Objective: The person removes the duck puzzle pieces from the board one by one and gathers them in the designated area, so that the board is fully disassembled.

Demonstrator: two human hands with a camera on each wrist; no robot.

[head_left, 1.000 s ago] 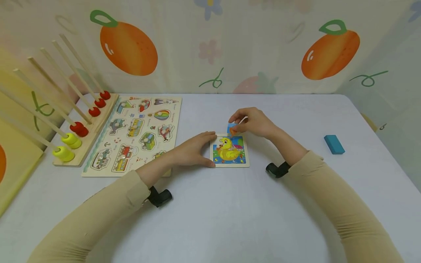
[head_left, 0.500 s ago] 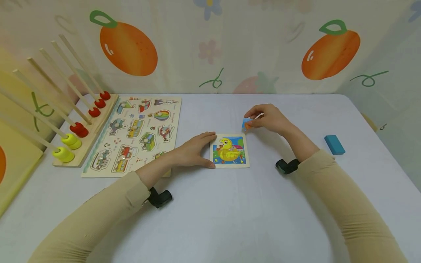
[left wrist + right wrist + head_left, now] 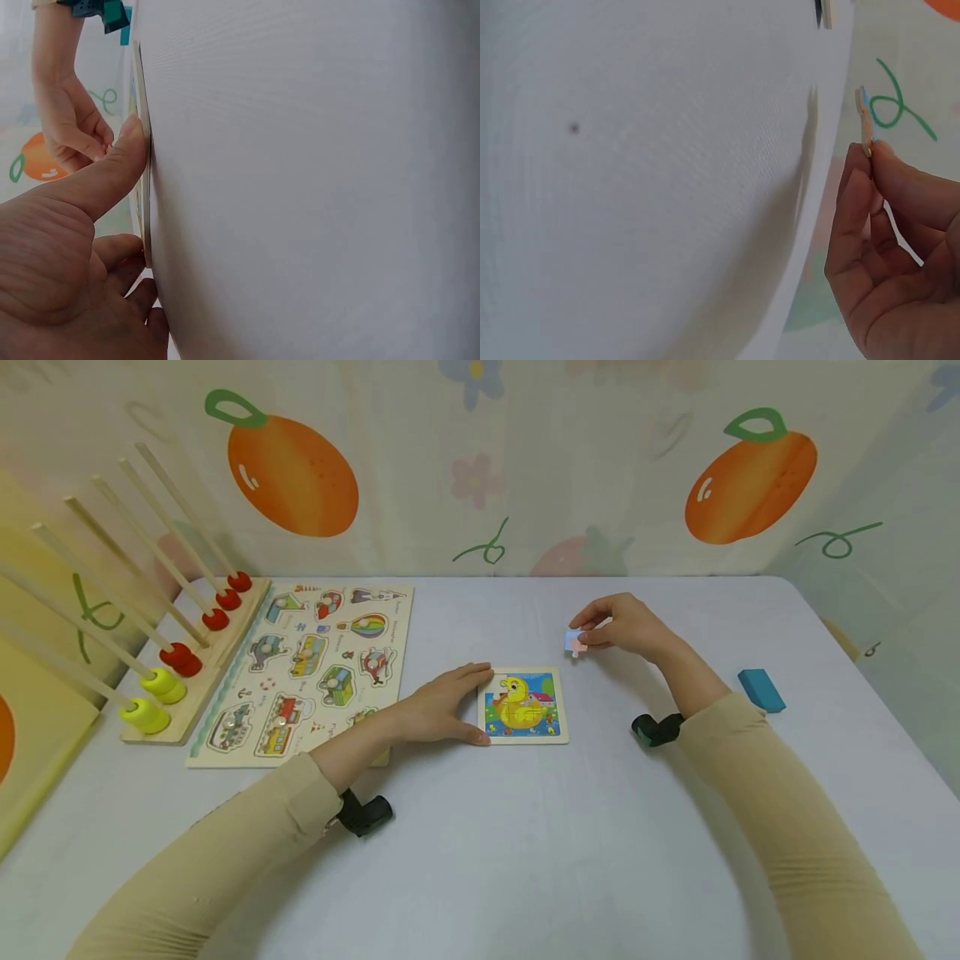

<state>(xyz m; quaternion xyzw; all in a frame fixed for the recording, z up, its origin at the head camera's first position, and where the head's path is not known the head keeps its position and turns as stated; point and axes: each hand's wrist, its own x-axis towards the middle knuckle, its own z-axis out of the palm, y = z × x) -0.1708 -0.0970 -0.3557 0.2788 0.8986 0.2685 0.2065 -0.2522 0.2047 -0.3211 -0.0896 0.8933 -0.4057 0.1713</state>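
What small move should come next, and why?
Perhaps the right hand should bring its puzzle piece over the duck puzzle: the piece is pinched above the table, clear of the puzzle, while the left hand touches the puzzle's edge.

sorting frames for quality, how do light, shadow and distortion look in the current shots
Head: soft, fairly even light, with a shadow beside the right sleeve; the puzzle piece in the right hand looks pale, possibly from glare. Left wrist: the white tabletop darkens toward the picture's right border. Right wrist: broad soft shadow, and the tabletop's edge bows, probably lens distortion.
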